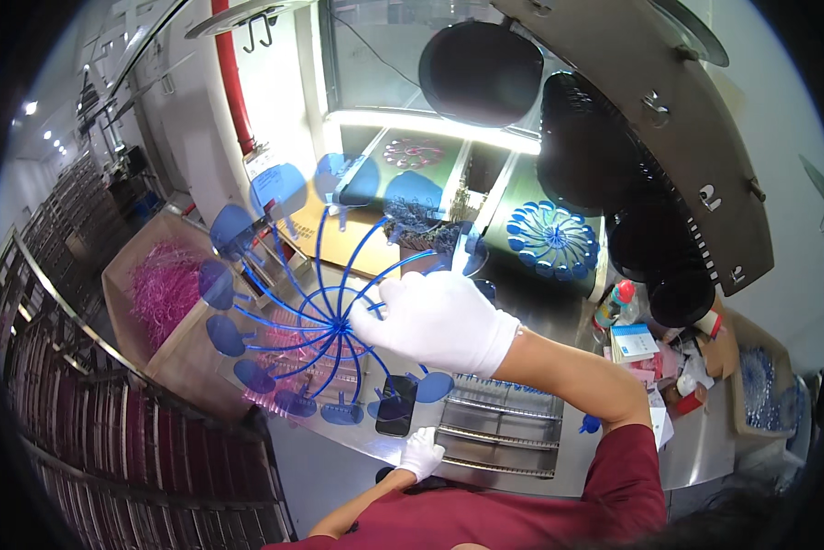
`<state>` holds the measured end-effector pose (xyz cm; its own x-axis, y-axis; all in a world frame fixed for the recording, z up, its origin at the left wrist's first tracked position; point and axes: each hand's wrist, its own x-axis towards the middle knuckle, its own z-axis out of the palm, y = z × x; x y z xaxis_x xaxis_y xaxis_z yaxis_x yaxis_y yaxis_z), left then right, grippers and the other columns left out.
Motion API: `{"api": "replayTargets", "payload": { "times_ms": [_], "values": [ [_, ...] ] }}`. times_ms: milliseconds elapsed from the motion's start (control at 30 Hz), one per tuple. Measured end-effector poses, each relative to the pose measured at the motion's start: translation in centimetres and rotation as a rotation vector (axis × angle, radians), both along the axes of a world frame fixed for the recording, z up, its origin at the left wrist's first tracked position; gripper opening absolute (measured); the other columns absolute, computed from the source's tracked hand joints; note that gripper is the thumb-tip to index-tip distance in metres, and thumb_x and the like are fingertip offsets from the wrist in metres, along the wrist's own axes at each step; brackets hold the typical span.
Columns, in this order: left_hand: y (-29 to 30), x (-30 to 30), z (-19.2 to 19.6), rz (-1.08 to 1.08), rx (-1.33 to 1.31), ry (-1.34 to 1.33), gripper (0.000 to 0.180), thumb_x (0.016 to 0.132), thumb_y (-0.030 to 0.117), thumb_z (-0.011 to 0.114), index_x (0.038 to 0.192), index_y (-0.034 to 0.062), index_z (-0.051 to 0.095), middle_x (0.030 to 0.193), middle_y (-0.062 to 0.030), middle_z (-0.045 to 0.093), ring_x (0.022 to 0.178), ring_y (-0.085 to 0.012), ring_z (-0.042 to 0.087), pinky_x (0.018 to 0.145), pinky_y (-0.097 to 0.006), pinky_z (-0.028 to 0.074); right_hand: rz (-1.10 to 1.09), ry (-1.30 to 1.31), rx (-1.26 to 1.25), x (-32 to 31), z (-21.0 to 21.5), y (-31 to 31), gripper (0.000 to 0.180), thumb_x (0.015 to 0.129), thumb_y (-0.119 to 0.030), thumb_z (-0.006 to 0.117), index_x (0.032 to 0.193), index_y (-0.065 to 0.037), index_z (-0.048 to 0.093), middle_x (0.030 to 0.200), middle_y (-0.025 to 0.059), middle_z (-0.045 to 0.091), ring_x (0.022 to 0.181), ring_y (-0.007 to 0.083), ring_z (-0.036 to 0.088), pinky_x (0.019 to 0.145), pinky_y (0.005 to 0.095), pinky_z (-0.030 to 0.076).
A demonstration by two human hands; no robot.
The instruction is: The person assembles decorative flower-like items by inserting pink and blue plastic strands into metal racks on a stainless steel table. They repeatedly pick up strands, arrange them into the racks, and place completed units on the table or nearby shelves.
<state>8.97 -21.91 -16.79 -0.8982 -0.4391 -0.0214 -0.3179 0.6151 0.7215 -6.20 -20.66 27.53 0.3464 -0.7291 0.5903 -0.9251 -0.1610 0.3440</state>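
While seemingly pinching the blue spoked wheel (336, 327) near its hub (340, 325) with the right hand (444, 321) above the table (701, 454), judged it light, springy and best held there, but couldn't tell the grip of the left hand (421, 455).

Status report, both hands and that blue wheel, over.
Right hand gripping blue spoked wheel near its hub. Left hand low, near black phone. Phone sits close by wheel's lower discs in view.

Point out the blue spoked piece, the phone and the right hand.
Blue spoked piece (339, 326), head view: its hub.
Phone (395, 413), head view: its dark face.
Right hand (441, 321), head view: its gloved back.
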Motion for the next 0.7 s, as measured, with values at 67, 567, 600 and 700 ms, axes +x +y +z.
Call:
{"api": "replayTargets", "payload": {
  "times_ms": [67, 567, 600, 700],
  "values": [
    [-0.7, -0.2, 0.4, -0.054, 0.012, -0.044, 0.038, 0.088, 0.021, 0.059, 0.118, -0.002, 0.058, 0.111, -0.0328, 0.064, 0.106, -0.0521, 0.063, 0.097, -0.06, 0.051, 0.039, -0.007, 0.013, 0.7, 0.1, -1.3, 0.023, 0.088, -0.013, 0.068, 0.111, -0.009, 0.066, 0.076, 0.0084, 0.063, 0.064, 0.0235, 0.07, 0.048, 0.0365, 0.055],
    [-2.8, -1.0, -0.6, -0.265, -0.006, -0.056, 0.043, 0.089, 0.028, 0.063, 0.118, -0.0034, 0.057, 0.113, -0.0334, 0.066, 0.106, -0.0516, 0.066, 0.098, -0.059, 0.053, 0.05, 0.038, 0.011, 4.4, 3.4, -8.5, 0.016, 0.082, -0.013, 0.07, 0.09, 0.0, 0.064, 0.072, 0.0135, 0.062, 0.064, 0.0298, 0.071, 0.049, 0.041, 0.055],
    [-2.8, -0.9, -0.6, -0.258, 0.004, -0.048, 0.043, 0.089, 0.028, 0.063, 0.118, -0.0035, 0.057, 0.113, -0.0333, 0.066, 0.106, -0.0514, 0.066, 0.098, -0.059, 0.053, 0.041, 0.056, -0.001, 4.5, 3.5, -8.6, 0.016, 0.083, -0.013, 0.07, 0.09, 0.0, 0.063, 0.072, 0.0133, 0.062, 0.063, 0.0294, 0.071, 0.048, 0.0406, 0.055],
    [-2.9, -0.8, -0.6, -0.248, 0.007, -0.065, 0.044, 0.089, 0.029, 0.063, 0.118, -0.0036, 0.058, 0.112, -0.0327, 0.067, 0.105, -0.0507, 0.066, 0.097, -0.058, 0.053, -0.04, 0.023, 0.08, 4.2, 3.7, -7.3, 0.02, 0.085, -0.011, 0.069, 0.101, -0.002, 0.063, 0.075, 0.0119, 0.063, 0.062, 0.0276, 0.071, 0.046, 0.0386, 0.055]
  ]
}}
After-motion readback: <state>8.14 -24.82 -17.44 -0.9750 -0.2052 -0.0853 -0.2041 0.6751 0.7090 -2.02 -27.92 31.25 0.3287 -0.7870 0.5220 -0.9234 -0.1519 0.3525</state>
